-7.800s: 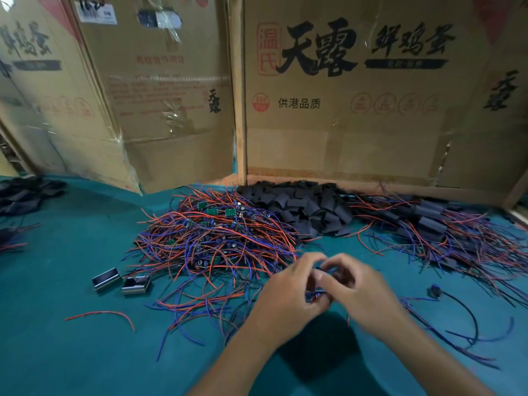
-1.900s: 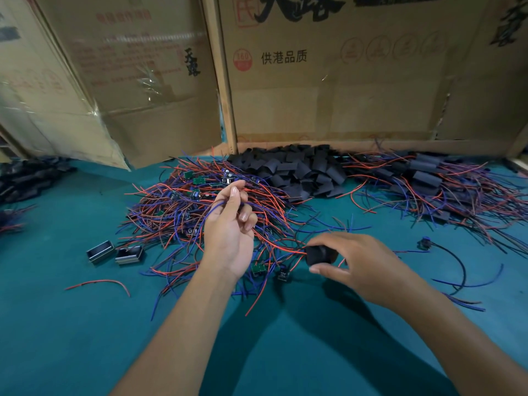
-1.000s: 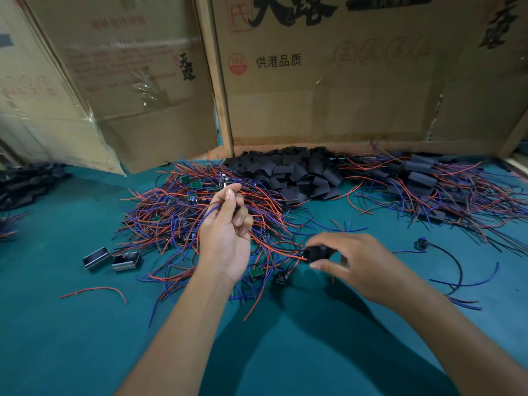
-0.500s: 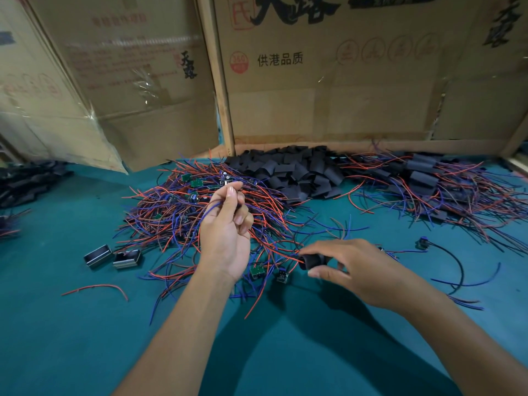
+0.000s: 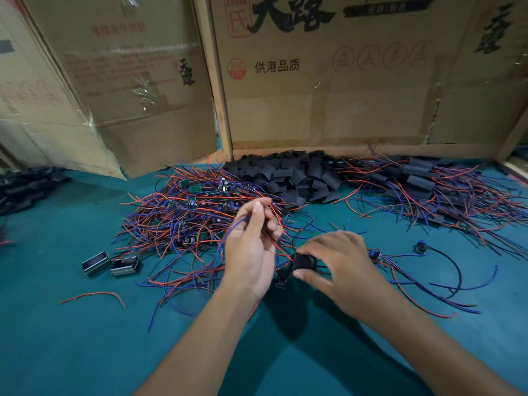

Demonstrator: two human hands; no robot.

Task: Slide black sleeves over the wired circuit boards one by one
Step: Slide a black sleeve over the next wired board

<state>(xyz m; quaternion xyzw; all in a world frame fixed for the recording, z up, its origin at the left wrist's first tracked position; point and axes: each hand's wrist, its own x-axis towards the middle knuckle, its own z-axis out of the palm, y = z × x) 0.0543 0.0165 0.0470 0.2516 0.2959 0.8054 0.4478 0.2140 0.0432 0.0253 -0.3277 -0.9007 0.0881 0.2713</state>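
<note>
Presently, left hand raised, its grip pinching red and blue wires; right hand pinches a black sleeve above the tabletop.

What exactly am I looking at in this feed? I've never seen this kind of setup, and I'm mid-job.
There is no machine here: these are a person's two bare hands, filmed by one wide-angle camera worn on the head, looking forward and down. The left hand pinches red and blue wires raised above the teal table. The right hand has its grip on a black sleeve low over the table. Behind them lie a tangle of wired circuit boards, a heap of empty black sleeves, and at the right a pile of already sleeved boards. Two small metal pieces sit at the left, and cardboard boxes stand behind.
</note>
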